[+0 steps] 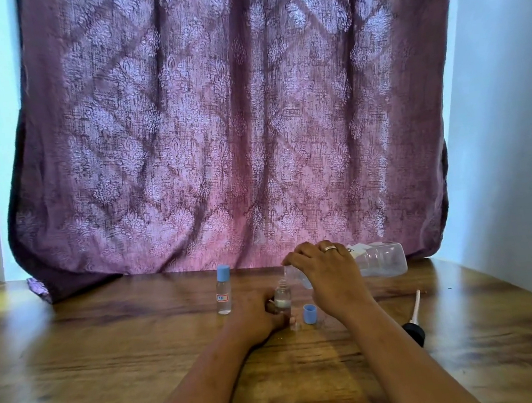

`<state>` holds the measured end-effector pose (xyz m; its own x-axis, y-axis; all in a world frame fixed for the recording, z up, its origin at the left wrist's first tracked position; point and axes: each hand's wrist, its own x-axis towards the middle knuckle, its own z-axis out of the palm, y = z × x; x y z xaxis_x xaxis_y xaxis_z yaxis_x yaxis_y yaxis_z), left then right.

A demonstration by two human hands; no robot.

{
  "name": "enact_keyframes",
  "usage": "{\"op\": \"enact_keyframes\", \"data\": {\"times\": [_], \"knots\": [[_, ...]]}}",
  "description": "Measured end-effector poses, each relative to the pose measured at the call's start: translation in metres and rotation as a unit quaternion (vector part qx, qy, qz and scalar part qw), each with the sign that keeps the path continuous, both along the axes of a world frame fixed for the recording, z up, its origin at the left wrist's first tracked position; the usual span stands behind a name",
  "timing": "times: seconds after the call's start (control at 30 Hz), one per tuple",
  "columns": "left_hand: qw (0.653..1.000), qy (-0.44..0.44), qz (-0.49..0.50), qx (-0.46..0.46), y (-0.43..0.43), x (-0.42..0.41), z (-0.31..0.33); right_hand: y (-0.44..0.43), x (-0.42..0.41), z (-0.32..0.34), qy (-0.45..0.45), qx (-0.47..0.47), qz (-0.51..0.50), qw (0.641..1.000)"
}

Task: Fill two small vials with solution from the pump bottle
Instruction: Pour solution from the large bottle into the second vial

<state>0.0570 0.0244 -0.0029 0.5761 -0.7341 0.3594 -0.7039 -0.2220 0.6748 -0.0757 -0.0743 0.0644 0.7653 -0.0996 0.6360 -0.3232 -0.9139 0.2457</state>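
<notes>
The left hand (258, 316) grips the open vial (282, 296); the right hand (327, 274) holds the tipped bottle (382, 260). Pour slowly, spout over the mouth.

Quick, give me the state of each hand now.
Left hand: closed around the open vial, steadying it on the table.
Right hand: gripping the tipped bottle.
</notes>
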Motion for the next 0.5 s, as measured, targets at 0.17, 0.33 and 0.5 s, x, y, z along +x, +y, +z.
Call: {"op": "enact_keyframes", "data": {"times": [0.17, 0.33, 0.5], "knots": [[1.000, -0.006, 0.002, -0.004, 0.0009, -0.0012, 0.0003, -0.0002, 0.0005, -0.0005, 0.000, -0.004, -0.001, 1.000], [1.000, -0.013, 0.007, 0.007, 0.0010, -0.0008, 0.0006, -0.0005, 0.0016, -0.0013, 0.001, 0.000, -0.002, 1.000], [1.000, -0.002, 0.005, 0.005, 0.0008, -0.0013, 0.0004, -0.0005, 0.0017, -0.0010, 0.000, 0.003, -0.002, 1.000]]}}
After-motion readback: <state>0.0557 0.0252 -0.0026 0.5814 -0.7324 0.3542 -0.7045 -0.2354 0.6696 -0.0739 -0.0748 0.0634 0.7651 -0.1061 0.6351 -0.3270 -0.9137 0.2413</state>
